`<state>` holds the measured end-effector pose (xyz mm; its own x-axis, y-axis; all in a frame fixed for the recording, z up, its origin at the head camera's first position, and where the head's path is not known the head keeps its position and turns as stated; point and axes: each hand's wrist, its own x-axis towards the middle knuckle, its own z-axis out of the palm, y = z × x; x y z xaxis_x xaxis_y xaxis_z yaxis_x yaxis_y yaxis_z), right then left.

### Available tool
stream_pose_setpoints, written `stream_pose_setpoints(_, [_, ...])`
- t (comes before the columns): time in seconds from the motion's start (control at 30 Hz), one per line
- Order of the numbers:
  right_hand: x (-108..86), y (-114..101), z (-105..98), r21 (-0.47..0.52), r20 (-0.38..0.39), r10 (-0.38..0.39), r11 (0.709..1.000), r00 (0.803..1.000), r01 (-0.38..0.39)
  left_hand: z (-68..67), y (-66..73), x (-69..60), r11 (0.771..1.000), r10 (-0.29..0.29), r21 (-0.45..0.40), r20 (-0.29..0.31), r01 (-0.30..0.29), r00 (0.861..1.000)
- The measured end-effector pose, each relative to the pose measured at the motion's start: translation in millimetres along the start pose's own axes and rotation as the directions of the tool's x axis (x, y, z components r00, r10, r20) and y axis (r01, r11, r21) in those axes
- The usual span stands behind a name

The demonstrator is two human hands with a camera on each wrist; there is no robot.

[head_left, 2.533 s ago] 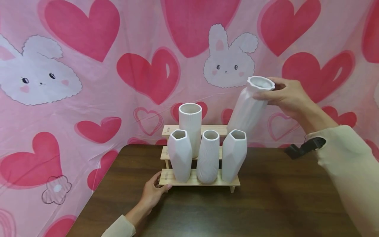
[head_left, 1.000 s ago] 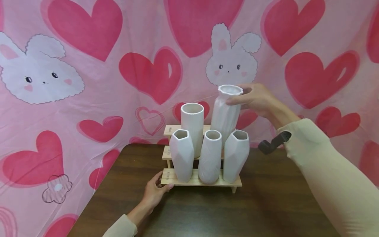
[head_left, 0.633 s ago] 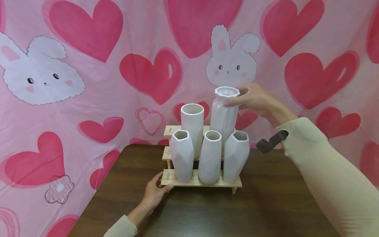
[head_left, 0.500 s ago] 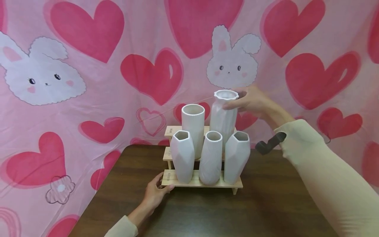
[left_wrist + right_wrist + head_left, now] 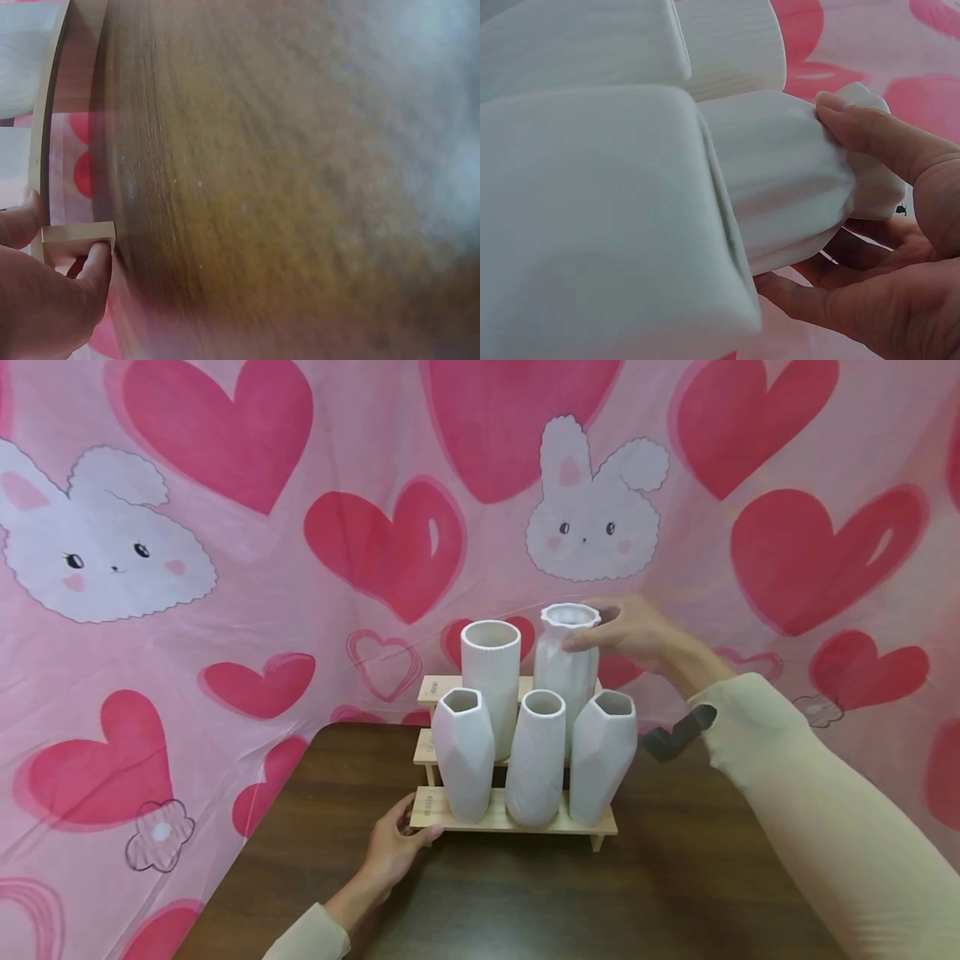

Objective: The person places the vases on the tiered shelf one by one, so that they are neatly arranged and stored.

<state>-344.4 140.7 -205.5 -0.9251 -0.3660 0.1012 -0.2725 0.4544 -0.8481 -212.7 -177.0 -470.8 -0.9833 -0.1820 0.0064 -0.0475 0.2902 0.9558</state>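
My right hand point(image 5: 633, 631) grips a white ruffled-rim vase point(image 5: 566, 660) near its neck, behind the front row on a three-step wooden stand point(image 5: 517, 817). In the right wrist view the thumb and fingers curl round that vase point(image 5: 780, 172); its base is hidden. My left hand point(image 5: 392, 847) holds the left end of the lowest step, and the left wrist view shows fingers pinching the stand's leg point(image 5: 79, 232). On that step stand a faceted vase point(image 5: 463, 760), a round-mouthed vase point(image 5: 536, 764) and another faceted vase point(image 5: 602, 760). Behind them rises a ribbed cylindrical vase point(image 5: 491, 668).
The stand is on a dark wooden table point(image 5: 480, 902). A pink cloth with hearts and rabbits point(image 5: 390, 543) hangs behind the table. A black strap point(image 5: 678, 732) dangles from the right sleeve. The front vases stand close before the right hand's vase.
My right hand has brought the ruffled-rim vase left from the stand's right side, turned it from tilted to upright, and lowered it behind the front row. My left hand keeps its hold on the stand.
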Motion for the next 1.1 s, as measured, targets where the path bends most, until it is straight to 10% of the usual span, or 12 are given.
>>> stream_pose_setpoints(1.1, [-12.7, 17.1, 0.6, -0.036, 0.023, -0.023, 0.999, 0.999, 0.024, 0.4, 1.9, -7.5, 0.999, -0.006, 0.034, -0.011, 0.007, 1.000])
